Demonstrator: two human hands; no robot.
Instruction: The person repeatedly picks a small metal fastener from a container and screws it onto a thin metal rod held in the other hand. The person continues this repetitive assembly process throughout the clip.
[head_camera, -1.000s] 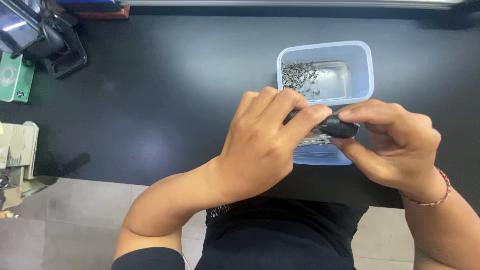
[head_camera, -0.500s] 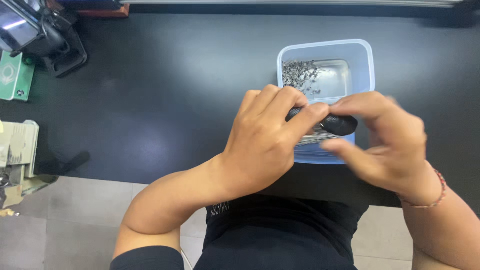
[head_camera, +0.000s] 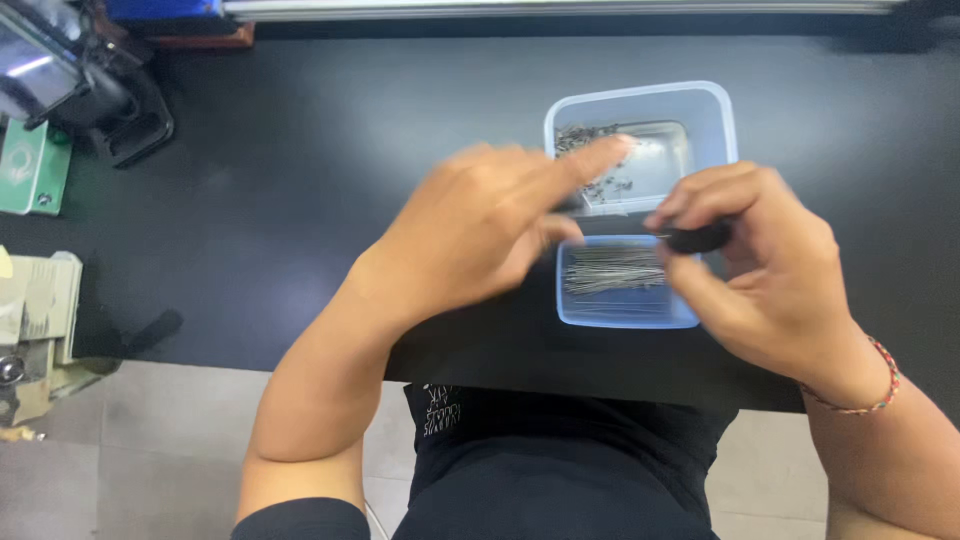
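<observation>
Small black oval part (head_camera: 700, 238) sits clamped in right hand (head_camera: 770, 270) fingers, steadied above clear plastic pin tray (head_camera: 625, 312), while left hand (head_camera: 480, 230) fingers spread apart, empty.

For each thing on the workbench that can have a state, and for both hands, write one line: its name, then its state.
Upper container: lidless, a scatter of small metal parts inside.
Lower container: lidless, thin metal pins lying flat in a bundle.
Small black part: pinched in the right hand, off the table.
Left hand: blurred, fingers spread, holding nothing visible.
</observation>
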